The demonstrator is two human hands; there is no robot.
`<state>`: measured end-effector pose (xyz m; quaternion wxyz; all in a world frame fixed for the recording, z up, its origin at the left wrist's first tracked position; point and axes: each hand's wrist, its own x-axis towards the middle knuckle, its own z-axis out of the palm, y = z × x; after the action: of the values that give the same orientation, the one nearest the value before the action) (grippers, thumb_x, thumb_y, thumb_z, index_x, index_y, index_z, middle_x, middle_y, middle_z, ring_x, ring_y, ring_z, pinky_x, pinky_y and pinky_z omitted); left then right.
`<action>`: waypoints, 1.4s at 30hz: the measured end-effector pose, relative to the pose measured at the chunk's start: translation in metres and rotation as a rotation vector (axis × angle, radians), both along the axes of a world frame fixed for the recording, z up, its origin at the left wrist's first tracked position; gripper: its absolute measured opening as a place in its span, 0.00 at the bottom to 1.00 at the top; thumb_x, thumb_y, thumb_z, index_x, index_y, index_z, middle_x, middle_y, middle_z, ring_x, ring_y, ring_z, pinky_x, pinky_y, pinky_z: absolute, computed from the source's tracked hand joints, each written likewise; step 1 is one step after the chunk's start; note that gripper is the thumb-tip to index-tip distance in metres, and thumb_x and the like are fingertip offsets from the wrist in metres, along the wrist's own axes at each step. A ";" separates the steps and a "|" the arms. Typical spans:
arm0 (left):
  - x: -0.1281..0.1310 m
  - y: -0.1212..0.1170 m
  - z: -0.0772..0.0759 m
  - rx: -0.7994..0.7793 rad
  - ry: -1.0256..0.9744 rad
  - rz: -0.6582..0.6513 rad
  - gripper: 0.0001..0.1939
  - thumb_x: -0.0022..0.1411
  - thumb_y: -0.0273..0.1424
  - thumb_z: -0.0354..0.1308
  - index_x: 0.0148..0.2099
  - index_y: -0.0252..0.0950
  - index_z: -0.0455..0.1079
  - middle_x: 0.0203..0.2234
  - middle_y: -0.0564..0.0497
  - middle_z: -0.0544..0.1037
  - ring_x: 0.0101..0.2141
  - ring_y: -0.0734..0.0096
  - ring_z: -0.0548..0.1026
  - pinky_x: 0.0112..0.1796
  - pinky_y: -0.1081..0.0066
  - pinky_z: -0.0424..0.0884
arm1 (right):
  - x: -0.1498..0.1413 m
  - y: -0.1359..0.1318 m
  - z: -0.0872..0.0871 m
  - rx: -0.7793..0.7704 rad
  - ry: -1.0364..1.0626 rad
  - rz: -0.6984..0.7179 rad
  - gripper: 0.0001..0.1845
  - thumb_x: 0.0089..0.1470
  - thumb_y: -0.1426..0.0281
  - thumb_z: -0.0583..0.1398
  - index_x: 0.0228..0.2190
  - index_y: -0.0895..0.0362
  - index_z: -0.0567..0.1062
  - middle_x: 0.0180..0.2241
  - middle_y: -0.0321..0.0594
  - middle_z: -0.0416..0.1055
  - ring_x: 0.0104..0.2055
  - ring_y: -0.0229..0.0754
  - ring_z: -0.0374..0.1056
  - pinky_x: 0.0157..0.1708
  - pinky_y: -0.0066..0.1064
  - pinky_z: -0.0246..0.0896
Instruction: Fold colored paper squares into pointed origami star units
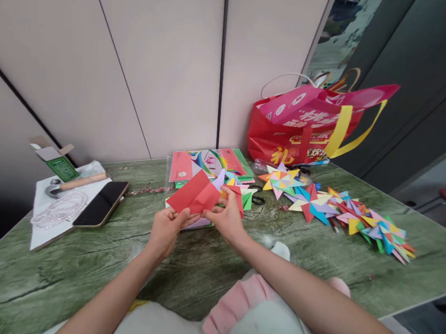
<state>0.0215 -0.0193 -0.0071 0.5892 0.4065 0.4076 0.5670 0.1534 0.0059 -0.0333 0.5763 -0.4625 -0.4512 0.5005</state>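
Paper sheet (190, 191), red and creased, slants up away from the left hand (168, 228) pinching its lower edge and the right hand (227, 217) gripping its right side.

Board (39, 236) lies at left of table (97, 272); beads (61, 209) on it, box (63, 169) behind beads, phone (101, 204) over board's right edge. Pack (183, 167) sits centre rear, near wall (156, 81). Before it: sheet (189, 191), in left hand (165, 230) and right hand (229, 219). Bag (278, 135) stands right rear; stars (311, 201) lie before it, trailing right.
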 end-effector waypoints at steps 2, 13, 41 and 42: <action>-0.001 0.001 -0.001 0.002 0.008 0.011 0.13 0.40 0.32 0.66 0.28 0.29 0.70 0.22 0.48 0.79 0.28 0.59 0.78 0.40 0.57 0.71 | 0.001 0.001 -0.001 0.000 0.011 -0.003 0.41 0.29 0.75 0.64 0.48 0.53 0.54 0.30 0.31 0.61 0.22 0.31 0.63 0.23 0.26 0.62; -0.001 0.002 -0.004 -0.021 0.083 0.098 0.13 0.38 0.33 0.66 0.26 0.31 0.68 0.17 0.52 0.77 0.26 0.59 0.78 0.38 0.58 0.73 | 0.000 0.001 0.004 -0.090 0.145 0.051 0.40 0.28 0.79 0.62 0.46 0.53 0.56 0.24 0.24 0.54 0.19 0.31 0.63 0.24 0.30 0.66; -0.009 0.002 0.002 -0.076 0.293 -0.017 0.14 0.41 0.37 0.64 0.28 0.31 0.74 0.20 0.50 0.78 0.22 0.71 0.74 0.28 0.73 0.70 | 0.017 0.000 0.012 0.399 -0.363 0.145 0.07 0.46 0.74 0.55 0.31 0.56 0.70 0.32 0.38 0.71 0.36 0.40 0.68 0.36 0.32 0.63; -0.009 0.001 0.004 -0.078 0.292 -0.008 0.14 0.40 0.38 0.64 0.28 0.31 0.75 0.19 0.51 0.78 0.22 0.71 0.73 0.28 0.73 0.69 | 0.017 0.000 0.013 0.413 -0.355 0.174 0.09 0.46 0.75 0.54 0.32 0.56 0.70 0.33 0.38 0.71 0.37 0.40 0.68 0.37 0.32 0.63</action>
<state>0.0129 -0.0182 -0.0036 0.5410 0.4633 0.5091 0.4832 0.1702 0.0057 -0.0205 0.5252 -0.3753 -0.6753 0.3568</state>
